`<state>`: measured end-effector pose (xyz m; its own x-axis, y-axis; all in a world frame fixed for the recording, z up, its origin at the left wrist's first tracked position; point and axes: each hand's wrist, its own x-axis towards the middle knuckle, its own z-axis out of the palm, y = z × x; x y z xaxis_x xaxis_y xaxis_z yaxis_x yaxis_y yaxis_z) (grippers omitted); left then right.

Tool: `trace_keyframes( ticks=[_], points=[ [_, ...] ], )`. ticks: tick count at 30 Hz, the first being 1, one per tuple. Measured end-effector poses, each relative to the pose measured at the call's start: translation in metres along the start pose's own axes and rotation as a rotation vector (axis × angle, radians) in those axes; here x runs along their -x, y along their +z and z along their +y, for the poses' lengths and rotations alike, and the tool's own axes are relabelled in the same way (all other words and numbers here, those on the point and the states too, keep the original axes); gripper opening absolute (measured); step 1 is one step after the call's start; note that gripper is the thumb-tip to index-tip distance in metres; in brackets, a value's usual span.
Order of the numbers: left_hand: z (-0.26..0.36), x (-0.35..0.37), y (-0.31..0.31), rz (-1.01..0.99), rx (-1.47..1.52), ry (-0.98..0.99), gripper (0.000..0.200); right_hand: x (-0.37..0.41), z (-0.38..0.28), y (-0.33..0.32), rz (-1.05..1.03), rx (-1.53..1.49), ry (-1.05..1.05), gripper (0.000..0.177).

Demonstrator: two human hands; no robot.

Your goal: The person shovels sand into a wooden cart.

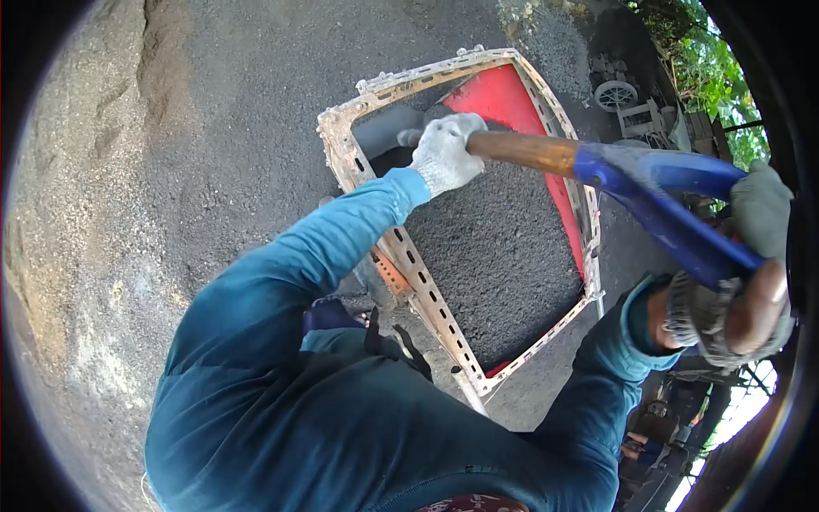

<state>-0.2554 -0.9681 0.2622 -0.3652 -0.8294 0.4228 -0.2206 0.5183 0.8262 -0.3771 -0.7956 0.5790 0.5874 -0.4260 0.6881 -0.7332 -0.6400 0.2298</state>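
Observation:
My left hand (448,154), in a white knit glove, is closed around the wooden shaft of a shovel (525,152). At the right edge, my right hand (725,320) is closed on the grip of its blue D-shaped handle (648,192); this glove looks greyer and part of a finger shows bare. Past my left hand, the shaft's far end reaches a grey curved surface that I cannot clearly tell is the blade. Below the shaft is a red-walled bin with a pale slotted-metal frame (435,300), holding dark grey, sand-like material (499,252).
Dark gritty ground (230,111) surrounds the bin, paler at the left. A white spoked wheel (615,96) and stacked odds and ends lie at the upper right. An orange slotted piece (391,271) sits against the frame's near left side, close to my foot.

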Motion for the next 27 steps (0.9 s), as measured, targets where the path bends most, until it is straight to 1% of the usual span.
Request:
trace_keyframes(
  ticks=[1, 2, 3, 4, 5, 6, 8, 9, 10, 11, 12, 13, 14, 17, 18, 20, 21, 23, 24, 25, 26, 27],
  points=[
    [-0.021, -0.006, 0.010, 0.123, -0.028, -0.054, 0.031, 0.001, -0.016, 0.036, 0.081, 0.098, 0.054, 0.023],
    [-0.042, -0.007, 0.024, 0.238, -0.052, -0.109, 0.031, 0.003, -0.022, 0.074, 0.107, 0.190, 0.093, 0.015],
    [-0.076, -0.004, 0.040, 0.058, -0.072, -0.211, 0.030, 0.007, -0.020, 0.110, 0.094, 0.225, 0.112, 0.011],
    [-0.103, 0.005, 0.053, -0.127, -0.093, -0.319, 0.030, 0.019, -0.012, 0.132, 0.056, 0.175, 0.111, 0.015],
    [-0.111, 0.002, 0.052, -0.143, -0.095, -0.391, 0.030, 0.030, -0.004, 0.154, 0.019, 0.126, 0.113, 0.019],
    [-0.107, -0.011, 0.044, -0.179, -0.126, -0.331, 0.030, 0.030, 0.002, 0.153, 0.046, 0.147, 0.107, 0.021],
    [-0.077, -0.012, 0.031, -0.291, -0.175, -0.241, 0.032, 0.023, -0.002, 0.116, 0.030, 0.208, 0.167, 0.014],
    [-0.046, -0.013, 0.021, -0.237, -0.188, -0.161, 0.033, 0.015, -0.007, 0.091, 0.095, 0.179, 0.177, 0.016],
    [-0.039, -0.014, 0.031, -0.063, -0.114, -0.003, 0.033, 0.012, -0.015, 0.062, 0.144, 0.148, 0.201, 0.019],
    [-0.014, -0.020, 0.028, -0.003, -0.075, 0.117, 0.027, 0.016, -0.016, 0.030, 0.185, 0.033, 0.185, 0.022],
    [0.009, -0.025, 0.027, 0.090, -0.014, 0.175, 0.024, 0.016, -0.016, 0.006, 0.121, 0.057, 0.117, 0.026],
    [0.022, -0.021, 0.042, 0.194, 0.015, 0.193, 0.023, 0.017, -0.015, -0.018, 0.059, 0.077, 0.048, 0.030],
    [0.035, -0.016, 0.054, 0.295, 0.048, 0.209, 0.023, 0.015, -0.018, -0.037, -0.117, 0.237, -0.066, 0.035],
    [0.027, 0.014, 0.100, 0.103, 0.139, 0.114, 0.022, 0.040, -0.029, -0.050, -0.118, 0.232, 0.281, 0.045],
    [0.036, 0.008, 0.092, -0.018, 0.062, 0.153, 0.022, 0.043, -0.029, -0.057, -0.106, 0.256, 0.299, 0.046],
    [0.056, -0.001, 0.073, -0.265, -0.096, 0.215, 0.023, 0.034, -0.043, -0.088, -0.177, 0.346, 0.186, 0.048],
    [0.064, 0.000, 0.082, -0.108, -0.046, 0.321, 0.026, 0.030, -0.051, -0.103, -0.218, 0.409, 0.192, 0.049],
    [0.100, -0.001, 0.078, 0.138, 0.017, 0.361, 0.026, 0.029, -0.060, -0.122, -0.241, 0.588, 0.322, 0.052],
    [0.116, 0.000, 0.078, 0.264, 0.049, 0.382, 0.026, 0.040, -0.049, -0.129, -0.197, 0.540, 0.281, 0.053],
    [0.122, 0.002, 0.096, 0.011, -0.046, 0.217, 0.025, 0.051, -0.037, -0.138, -0.149, 0.495, 0.232, 0.054],
    [0.101, 0.012, 0.126, -0.016, 0.171, 0.288, 0.025, 0.060, -0.028, -0.145, -0.110, 0.435, 0.186, 0.055],
    [0.099, 0.019, 0.127, 0.006, 0.157, 0.309, 0.022, 0.058, -0.028, -0.143, -0.059, 0.394, 0.178, 0.055]
  ],
)
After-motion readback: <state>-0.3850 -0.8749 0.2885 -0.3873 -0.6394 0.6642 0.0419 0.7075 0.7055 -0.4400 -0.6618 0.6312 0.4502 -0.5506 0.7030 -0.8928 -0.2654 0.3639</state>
